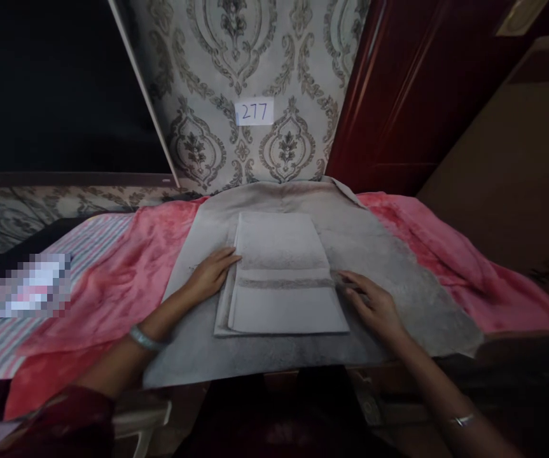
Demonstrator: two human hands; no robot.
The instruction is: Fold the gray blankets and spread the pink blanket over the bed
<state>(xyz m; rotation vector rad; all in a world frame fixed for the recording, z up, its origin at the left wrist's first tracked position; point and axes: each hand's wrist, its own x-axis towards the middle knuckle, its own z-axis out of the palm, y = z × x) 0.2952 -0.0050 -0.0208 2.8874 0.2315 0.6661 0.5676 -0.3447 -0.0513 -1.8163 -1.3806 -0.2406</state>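
Folded towel (281,273) lies centred on grey cloth (389,254), which is spread over pink blanket (126,267). Left hand (212,272) flat, fingers loose, tips touching towel's left edge. Right hand (372,304) flat, fingers apart, tips at right edge. Neither hand clasps anything. Lower-left layers peek out unevenly. Judgement: squaring sides needs equal, light inward push from both hands, so layers align without bunching.

Dim, soft indoor light; dark corners, wide-angle bending at edges, slight blur.
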